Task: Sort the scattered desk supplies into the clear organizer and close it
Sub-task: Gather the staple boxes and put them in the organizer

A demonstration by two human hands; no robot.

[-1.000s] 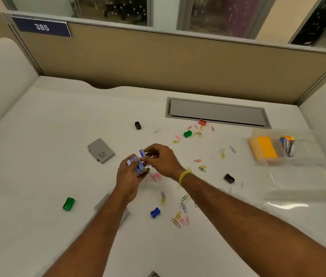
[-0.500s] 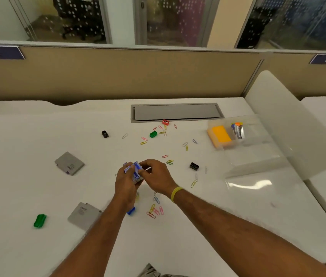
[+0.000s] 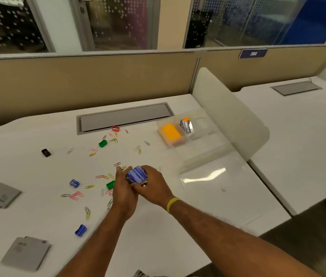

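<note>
Hands together: left hand [image 3: 123,188] and right hand [image 3: 152,186] both clasp a bundle of small blue boxes [image 3: 136,174] between them. Up and to the right of that grip, well apart, sits the clear organizer [image 3: 202,134], lid open. The right hand is nearer it, so I'd judge it carries.

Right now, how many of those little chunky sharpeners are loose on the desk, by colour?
Green: 2
Blue: 2
Black: 1
Red: 1
Total: 6 sharpeners
</note>
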